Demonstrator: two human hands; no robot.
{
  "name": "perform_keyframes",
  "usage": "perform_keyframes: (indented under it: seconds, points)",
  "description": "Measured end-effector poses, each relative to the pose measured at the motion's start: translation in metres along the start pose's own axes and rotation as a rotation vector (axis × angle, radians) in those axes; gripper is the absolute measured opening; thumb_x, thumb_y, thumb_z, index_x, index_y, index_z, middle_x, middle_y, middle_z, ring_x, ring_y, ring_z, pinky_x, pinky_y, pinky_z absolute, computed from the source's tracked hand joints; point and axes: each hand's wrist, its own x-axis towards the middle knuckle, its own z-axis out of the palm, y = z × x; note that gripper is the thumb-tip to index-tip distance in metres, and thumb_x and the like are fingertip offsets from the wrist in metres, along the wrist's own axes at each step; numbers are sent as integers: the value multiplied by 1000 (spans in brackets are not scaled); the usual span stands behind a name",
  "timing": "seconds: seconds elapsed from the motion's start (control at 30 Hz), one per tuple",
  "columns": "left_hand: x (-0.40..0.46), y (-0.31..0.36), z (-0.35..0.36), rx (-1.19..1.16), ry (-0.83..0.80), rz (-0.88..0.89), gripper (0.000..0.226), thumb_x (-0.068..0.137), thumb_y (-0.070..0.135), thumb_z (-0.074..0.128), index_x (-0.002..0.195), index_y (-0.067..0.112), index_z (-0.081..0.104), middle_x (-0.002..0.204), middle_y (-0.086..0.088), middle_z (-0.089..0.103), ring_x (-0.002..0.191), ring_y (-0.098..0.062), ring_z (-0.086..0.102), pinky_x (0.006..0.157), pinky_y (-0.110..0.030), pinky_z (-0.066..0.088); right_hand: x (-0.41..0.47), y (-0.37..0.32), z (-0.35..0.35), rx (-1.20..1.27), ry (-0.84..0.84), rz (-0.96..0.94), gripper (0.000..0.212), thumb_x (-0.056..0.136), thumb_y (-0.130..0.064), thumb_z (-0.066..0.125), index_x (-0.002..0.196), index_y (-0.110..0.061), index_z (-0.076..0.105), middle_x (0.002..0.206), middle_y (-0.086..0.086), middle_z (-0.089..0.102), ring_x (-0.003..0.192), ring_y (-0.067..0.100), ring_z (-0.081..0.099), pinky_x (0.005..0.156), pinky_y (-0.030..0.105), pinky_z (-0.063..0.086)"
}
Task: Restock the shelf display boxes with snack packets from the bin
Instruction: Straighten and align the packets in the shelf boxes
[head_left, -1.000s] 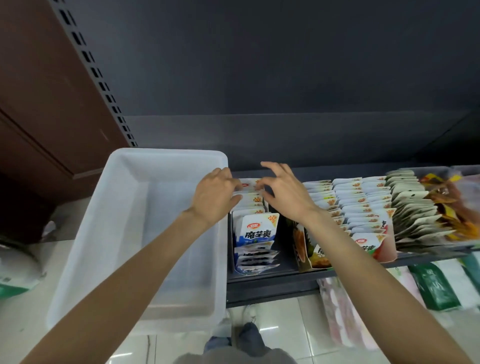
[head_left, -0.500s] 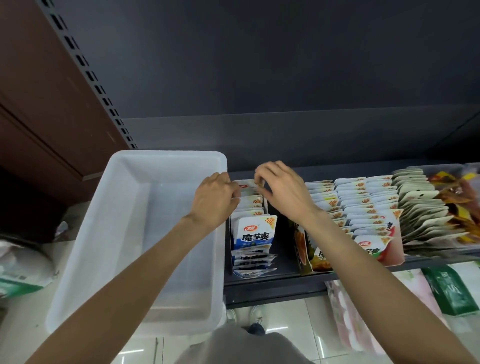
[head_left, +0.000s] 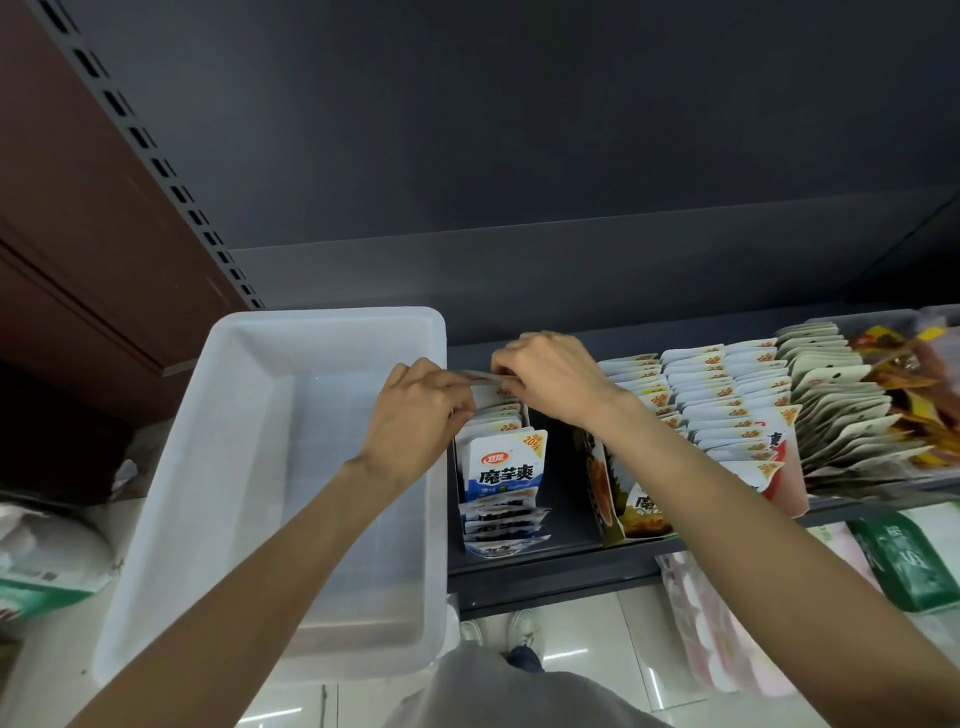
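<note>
A row of white-and-blue snack packets (head_left: 506, 467) stands in a dark display box (head_left: 540, 506) on the shelf, just right of the white plastic bin (head_left: 244, 415). My left hand (head_left: 415, 421) and my right hand (head_left: 545, 379) meet over the back of that row. Both pinch the top edge of the rearmost packet (head_left: 480, 378), one hand at each end. No packet shows inside the bin. Several fallen packets (head_left: 501, 527) lie flat at the front of the box.
To the right stand an orange-printed display box (head_left: 628, 514), further rows of white packets (head_left: 722, 405), beige packets (head_left: 841, 405) and orange snack bags (head_left: 914, 379). Green packs (head_left: 909, 566) and pink packs (head_left: 711, 623) sit below the shelf edge (head_left: 545, 571). A slotted upright (head_left: 156, 166) rises left.
My right hand has curled from spread fingers into a pinch on the rearmost packet. My left hand has closed onto the same packet's other end. The view has tilted slightly.
</note>
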Motion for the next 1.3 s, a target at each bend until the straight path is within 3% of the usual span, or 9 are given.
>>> perform_keyframes:
  seconds: [0.13,0.3,0.5,0.6,0.7,0.8,0.93,1.1,1.3]
  points:
    - [-2,-1,3,-3,2,-16,14,68,16,80,70,23,68,80,7,71,78,-20,60,66,-31,42,9,-7,-2,-146,-53,-49,17,92,-14,51,98,-17,66,96,3,68,92,22,60,84,32,42]
    - [-2,0,6,51,1,-8,10,73,15,76,71,20,68,73,5,70,75,-21,59,66,-33,44,12,-12,2,-181,-82,-32,21,90,-9,52,101,-17,68,98,3,65,95,21,59,85,33,43]
    - [-4,-3,7,105,58,26,10,73,15,76,72,20,67,75,6,70,79,-21,59,67,-29,30,11,-5,-2,70,-149,42,11,92,-19,54,87,-14,62,93,0,57,99,19,49,75,29,37]
    - [-6,-2,7,149,87,30,15,71,19,78,83,18,70,86,3,71,84,-22,61,69,-29,29,7,-2,-5,180,-196,102,16,92,-29,57,82,-17,58,86,-5,52,95,18,52,70,29,35]
    - [-6,-2,8,186,91,1,29,70,25,80,95,15,70,83,0,71,82,-23,62,70,-30,28,4,-2,-8,199,-187,144,19,92,-31,57,78,-18,58,78,-7,52,85,19,56,68,29,36]
    - [-1,-2,8,220,47,-8,37,66,29,83,97,13,70,81,-3,70,78,-23,61,70,-30,34,6,-3,-13,234,-236,195,19,93,-32,57,81,-18,62,72,-6,52,75,18,52,64,29,34]
    - [0,-2,6,245,17,3,38,67,33,82,98,15,71,89,-4,67,79,-23,60,66,-31,47,10,4,-14,362,-351,269,30,93,-30,57,64,-22,53,66,-5,52,65,14,49,52,29,31]
    - [-1,-4,6,161,-7,-52,32,73,35,78,96,15,70,98,-6,61,86,-25,59,70,-35,49,11,14,-17,494,-433,294,34,93,-24,58,61,-18,50,63,-5,50,59,12,44,54,29,28]
    - [4,-5,8,151,-78,-63,29,82,35,69,101,13,70,107,-7,58,99,-26,53,80,-38,46,10,14,-16,526,-414,285,32,94,-23,57,63,-18,51,64,-6,51,57,9,43,53,27,28]
